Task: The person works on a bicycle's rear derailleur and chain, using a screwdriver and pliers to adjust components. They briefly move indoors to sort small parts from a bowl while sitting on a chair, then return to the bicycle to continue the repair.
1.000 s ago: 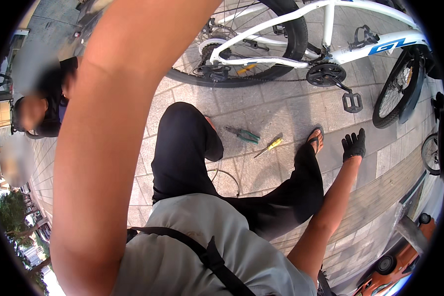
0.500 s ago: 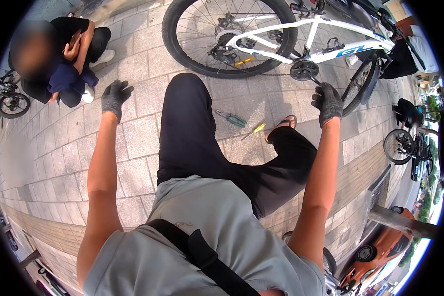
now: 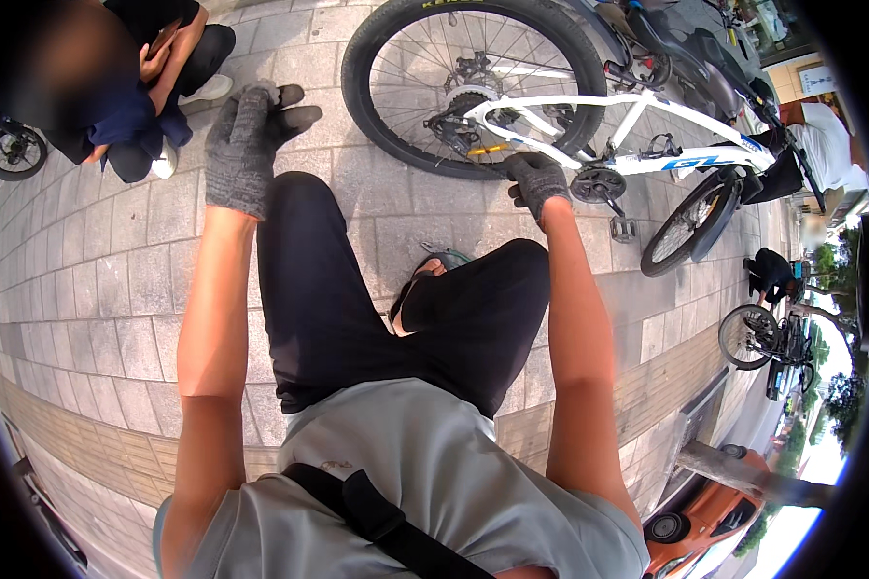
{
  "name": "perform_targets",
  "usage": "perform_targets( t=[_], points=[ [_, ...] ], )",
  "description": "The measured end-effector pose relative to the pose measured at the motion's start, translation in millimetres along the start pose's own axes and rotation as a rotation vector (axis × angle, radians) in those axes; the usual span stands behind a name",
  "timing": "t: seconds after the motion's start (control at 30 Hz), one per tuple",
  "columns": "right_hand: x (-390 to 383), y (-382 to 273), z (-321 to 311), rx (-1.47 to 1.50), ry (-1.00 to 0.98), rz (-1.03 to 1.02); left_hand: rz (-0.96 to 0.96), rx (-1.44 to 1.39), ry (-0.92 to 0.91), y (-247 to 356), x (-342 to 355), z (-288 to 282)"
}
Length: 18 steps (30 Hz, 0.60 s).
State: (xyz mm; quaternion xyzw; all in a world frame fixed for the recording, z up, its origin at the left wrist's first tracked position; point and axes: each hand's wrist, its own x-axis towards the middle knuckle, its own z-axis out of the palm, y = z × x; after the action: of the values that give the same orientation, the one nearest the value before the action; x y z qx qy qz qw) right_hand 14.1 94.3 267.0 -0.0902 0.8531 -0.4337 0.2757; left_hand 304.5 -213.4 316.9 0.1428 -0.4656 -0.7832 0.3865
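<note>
A white bicycle [image 3: 637,125] with blue lettering stands in front of me, its rear wheel [image 3: 357,106] toward my left. My right hand [image 3: 539,183], in a grey knit glove, is at the lower chain run between that wheel and the black crank [image 3: 599,184]. Its fingers are curled; whether they pinch the chain is hidden. The pedal [image 3: 623,230] hangs low beside the crank. My left hand [image 3: 246,150], gloved the same way, is raised left of the wheel, fingers apart and holding nothing. Green-handled pliers [image 3: 462,256] lie on the paving, partly covered by my sandalled foot [image 3: 425,280].
A person [image 3: 145,106] crouches at the far left, near another bicycle's wheel [image 3: 17,151]. Behind the white bicycle are dark parked two-wheelers [image 3: 690,58] and a person in white [image 3: 826,145]. At right, someone crouches by a bicycle [image 3: 768,333]; an orange car [image 3: 714,521] stands beyond a trunk [image 3: 753,473].
My right hand has moved left from beside the crank to the chain. My left hand has risen and looks larger. My right knee has swung inward, and the yellow screwdriver is now hidden.
</note>
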Motion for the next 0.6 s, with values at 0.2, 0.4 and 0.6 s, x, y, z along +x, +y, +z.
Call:
perform_targets(
  t=[0.2, 0.4, 0.6],
  points=[
    [81.2, 136.1, 186.7, -0.689, -0.635, 0.068, 0.047, 0.009, 0.015, -44.5, 67.1, 87.8],
    [-69.9, 255.3, 328.5, -0.735, -1.714, 0.365, -0.213, 0.246, 0.037, -119.4, 89.2, 72.1],
    [-50.6, 247.0, 348.9, -0.336, -1.33, 0.695, -0.445, 0.452, -0.362, -162.1, 131.9, 65.4]
  ],
)
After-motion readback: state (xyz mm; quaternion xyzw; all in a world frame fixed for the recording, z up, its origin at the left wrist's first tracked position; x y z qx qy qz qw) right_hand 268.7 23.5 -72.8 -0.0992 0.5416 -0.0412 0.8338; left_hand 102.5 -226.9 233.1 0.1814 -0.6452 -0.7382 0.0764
